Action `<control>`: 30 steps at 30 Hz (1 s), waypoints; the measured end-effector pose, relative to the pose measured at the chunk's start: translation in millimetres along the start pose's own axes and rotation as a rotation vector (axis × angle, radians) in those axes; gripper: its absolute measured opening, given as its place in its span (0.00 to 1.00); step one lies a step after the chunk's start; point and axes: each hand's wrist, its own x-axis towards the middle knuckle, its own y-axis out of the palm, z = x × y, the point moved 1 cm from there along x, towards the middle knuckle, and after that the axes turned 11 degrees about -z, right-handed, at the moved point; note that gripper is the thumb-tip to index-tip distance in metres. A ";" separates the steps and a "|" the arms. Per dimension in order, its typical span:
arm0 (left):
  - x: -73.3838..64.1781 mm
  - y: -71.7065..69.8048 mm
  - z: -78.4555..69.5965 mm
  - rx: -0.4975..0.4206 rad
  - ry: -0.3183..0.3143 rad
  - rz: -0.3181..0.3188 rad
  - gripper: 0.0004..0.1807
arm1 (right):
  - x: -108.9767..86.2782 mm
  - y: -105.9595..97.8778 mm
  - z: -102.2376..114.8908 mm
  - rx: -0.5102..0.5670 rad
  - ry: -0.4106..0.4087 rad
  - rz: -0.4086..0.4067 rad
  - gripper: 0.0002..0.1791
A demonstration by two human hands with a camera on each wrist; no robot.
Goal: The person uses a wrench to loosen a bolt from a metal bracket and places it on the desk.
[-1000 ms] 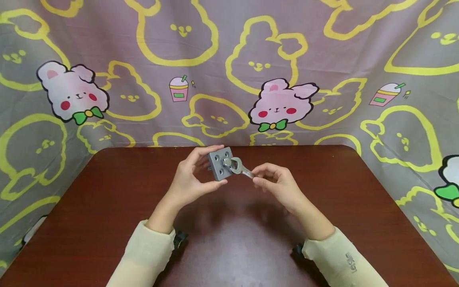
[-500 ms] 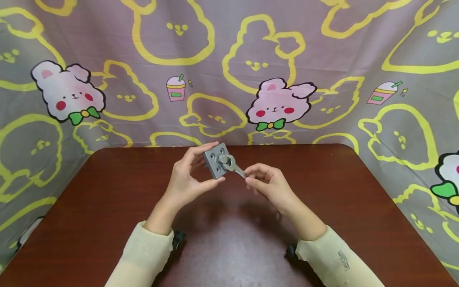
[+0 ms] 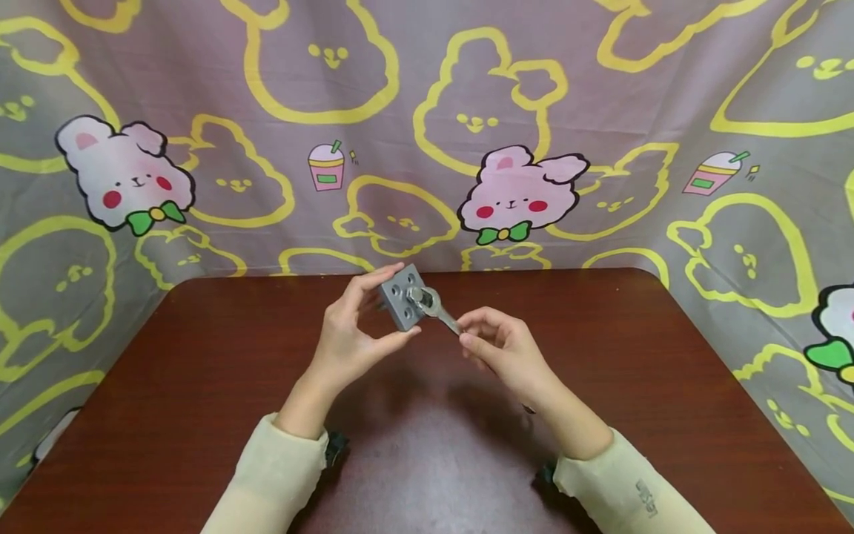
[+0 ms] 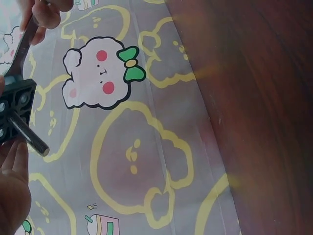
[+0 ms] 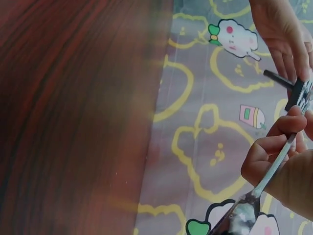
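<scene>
In the head view my left hand [image 3: 347, 334] holds a grey square plate [image 3: 402, 305] by its edges, between thumb and fingers. Holes mark its corners, and a bolt head [image 3: 416, 295] sits at its middle. From the plate's other side a threaded bolt shank [image 4: 30, 134] sticks out in the left wrist view. My right hand [image 3: 510, 352] pinches a metal wrench [image 3: 445, 317] by its handle, whose far end [image 5: 244, 213] reaches back past the palm. The wrench's jaw end overlaps the bolt head; whether it is fully seated I cannot tell.
Both hands are raised above a dark reddish-brown table [image 3: 220, 371]. Behind it and along the sides hangs a grey curtain [image 3: 427, 111] with yellow bunny outlines. Pale sleeves with dark wrist straps cover the forearms.
The wrench's end has moved left from beside the bolt head to overlap it. Both hands and the plate appear slightly further left, with the view shifting a little too.
</scene>
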 end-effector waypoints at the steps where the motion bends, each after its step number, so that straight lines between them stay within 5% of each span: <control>1: 0.4 0.4 0.3 0.007 0.009 -0.009 0.43 | -0.2 1.4 0.2 0.018 0.002 0.000 0.10; 18: -0.3 4.6 2.6 0.050 0.054 -0.063 0.41 | 0.1 17.6 10.0 0.087 0.041 -0.050 0.10; 30: 2.9 -0.9 -4.2 0.031 0.033 0.016 0.43 | 3.9 14.9 4.9 0.109 0.010 -0.006 0.10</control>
